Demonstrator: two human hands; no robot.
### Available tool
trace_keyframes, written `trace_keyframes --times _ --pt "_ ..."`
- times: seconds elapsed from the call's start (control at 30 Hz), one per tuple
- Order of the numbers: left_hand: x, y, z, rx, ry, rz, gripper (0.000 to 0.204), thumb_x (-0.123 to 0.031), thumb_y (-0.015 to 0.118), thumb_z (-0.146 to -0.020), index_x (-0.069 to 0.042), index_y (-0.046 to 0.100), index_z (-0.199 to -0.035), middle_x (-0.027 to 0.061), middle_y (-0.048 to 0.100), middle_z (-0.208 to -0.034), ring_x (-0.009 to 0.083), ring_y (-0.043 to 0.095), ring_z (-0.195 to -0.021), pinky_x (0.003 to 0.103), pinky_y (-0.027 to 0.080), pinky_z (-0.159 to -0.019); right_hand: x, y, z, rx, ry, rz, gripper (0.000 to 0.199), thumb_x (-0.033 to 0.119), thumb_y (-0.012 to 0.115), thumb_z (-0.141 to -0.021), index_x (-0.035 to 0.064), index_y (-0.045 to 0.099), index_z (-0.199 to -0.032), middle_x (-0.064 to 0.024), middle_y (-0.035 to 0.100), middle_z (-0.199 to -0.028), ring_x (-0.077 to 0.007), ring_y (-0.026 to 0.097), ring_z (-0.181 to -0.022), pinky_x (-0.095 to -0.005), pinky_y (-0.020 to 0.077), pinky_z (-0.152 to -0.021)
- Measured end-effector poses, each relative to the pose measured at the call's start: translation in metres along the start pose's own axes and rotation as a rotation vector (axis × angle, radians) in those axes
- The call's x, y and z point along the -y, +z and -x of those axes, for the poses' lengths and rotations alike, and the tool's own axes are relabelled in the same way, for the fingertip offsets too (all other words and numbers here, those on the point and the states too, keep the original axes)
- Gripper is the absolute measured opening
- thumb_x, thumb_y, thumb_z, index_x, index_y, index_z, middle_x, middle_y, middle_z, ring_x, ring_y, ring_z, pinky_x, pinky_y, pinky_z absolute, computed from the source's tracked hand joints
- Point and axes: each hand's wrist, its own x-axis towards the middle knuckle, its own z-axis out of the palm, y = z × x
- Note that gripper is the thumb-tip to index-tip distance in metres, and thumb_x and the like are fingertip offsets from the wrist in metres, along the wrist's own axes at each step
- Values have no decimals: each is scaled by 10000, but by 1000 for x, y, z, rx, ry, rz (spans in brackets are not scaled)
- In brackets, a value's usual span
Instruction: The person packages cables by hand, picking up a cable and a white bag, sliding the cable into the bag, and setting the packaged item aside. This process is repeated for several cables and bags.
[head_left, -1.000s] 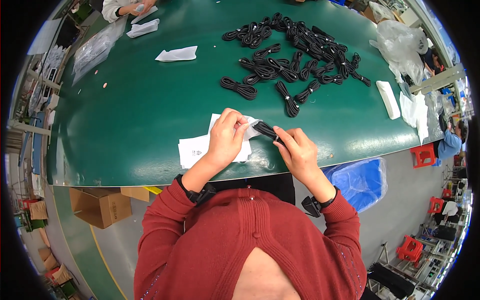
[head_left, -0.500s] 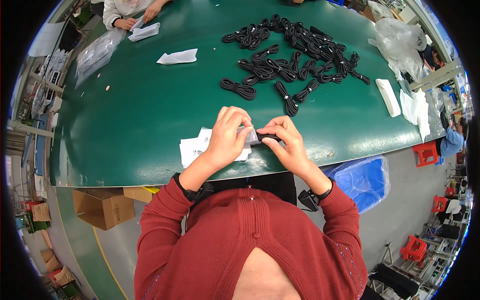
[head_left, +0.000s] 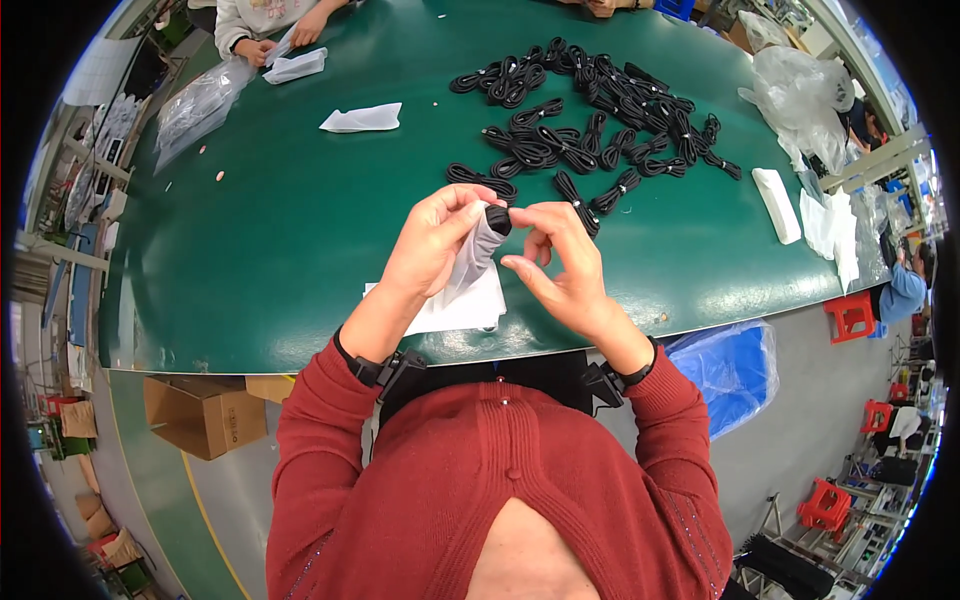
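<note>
A translucent white plastic bag [head_left: 470, 268] is pinched in my left hand [head_left: 430, 245], its mouth tilted up and to the right. The rounded end of a black cable bundle [head_left: 498, 219] sticks out of that mouth, while the rest lies inside the bag. My right hand [head_left: 568, 262] is just right of the bundle, index fingertip against or very close to it. Its thumb stands apart from the fingers, with nothing gripped between them. Under the hands, a stack of white sleeves or sheets [head_left: 462, 312] rests on the green table [head_left: 270, 250].
Many coiled black cables [head_left: 640, 100] are heaped beyond my hands. A flat white bag [head_left: 362, 117] lies far left, near a co-worker's hands [head_left: 290, 38]. White packaging [head_left: 777, 205] and clear plastic [head_left: 800, 95] sit on the right. A blue lined bin [head_left: 725, 375] stands below the table edge.
The bag and bundle have been raised and tipped upright, the bundle's end now in the bag's mouth. My right hand has released the bundle and spread its thumb.
</note>
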Motion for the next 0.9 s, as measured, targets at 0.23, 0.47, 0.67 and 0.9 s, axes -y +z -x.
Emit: trace_keyframes --times 0.23,0.47,0.67,0.9 --pt "12 -2 -6 0 -68 192 187 -102 536 -989 26 562 -1124 101 623 -1032 164 623 -940 290 518 -857 -6 12 -5 -20 -66 41 326 -50 747 -765 14 656 -1071 -87 584 -1025 -119 569 -729 -245 464 -621" --pt "27 0 -7 -16 -23 159 199 -127 557 -974 26 591 -1096 115 635 -1058 208 649 -957 346 534 -871 -23 22 14 25 27 1 251 -37 711 -808 2 644 -1047 -82 590 -976 -122 574 -746 -245 463 -614" --pt "0 -32 -25 -103 -5 10 135 -111 586 -950 4 607 -1019 99 654 -970 180 636 -956 339 529 -849 -30 -3 -5 -208 356 -421 215 80 694 -865 7 618 -1052 -83 576 -977 -141 566 -715 -255 469 -624" --pt "-58 -74 -36 -689 810 -1003 243 -165 691 -877 12 624 -1030 110 630 -990 221 636 -903 341 518 -772 -101 -49 9 162 140 1085 278 138 735 -806 23 615 -1028 -123 582 -959 -305 563 -854 -364 485 -739"
